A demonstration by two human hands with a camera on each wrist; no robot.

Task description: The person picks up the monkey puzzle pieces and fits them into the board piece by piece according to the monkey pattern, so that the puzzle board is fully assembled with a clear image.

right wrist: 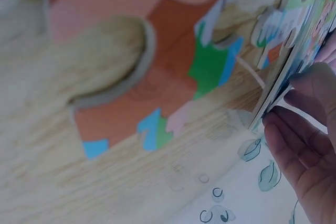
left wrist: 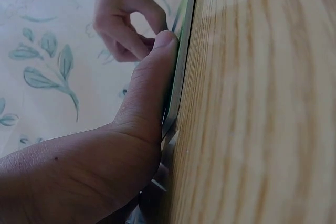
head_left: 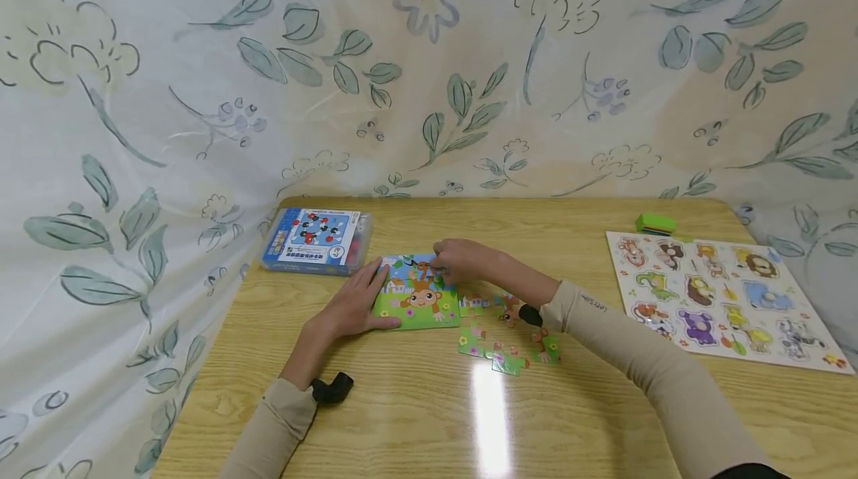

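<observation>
A square jigsaw puzzle (head_left: pixel 421 311) with a cartoon monkey lies on the wooden table. My left hand (head_left: pixel 355 300) rests along its left side with extended fingers, thumb on the lower edge; the left wrist view shows that straight thumb (left wrist: pixel 149 80) against the board's side. At the upper right corner, my right hand (head_left: pixel 464 261) has bent fingers and pinches the puzzle's edge (right wrist: pixel 278 85); whether a separate piece is between the fingertips is hidden. Several loose puzzle pieces (head_left: pixel 471 341) lie right of the board, partly under the right forearm. One brown piece (right wrist: pixel 173 61) looms close in the right wrist view.
A blue plastic box (head_left: pixel 315 240) with a molecule picture stands behind the left hand. To the right lies an animal knob board (head_left: pixel 720 308), with a green block-shaped object (head_left: pixel 655 224) behind it. A floral curtain (head_left: pixel 429 92) hangs along the table's far edge.
</observation>
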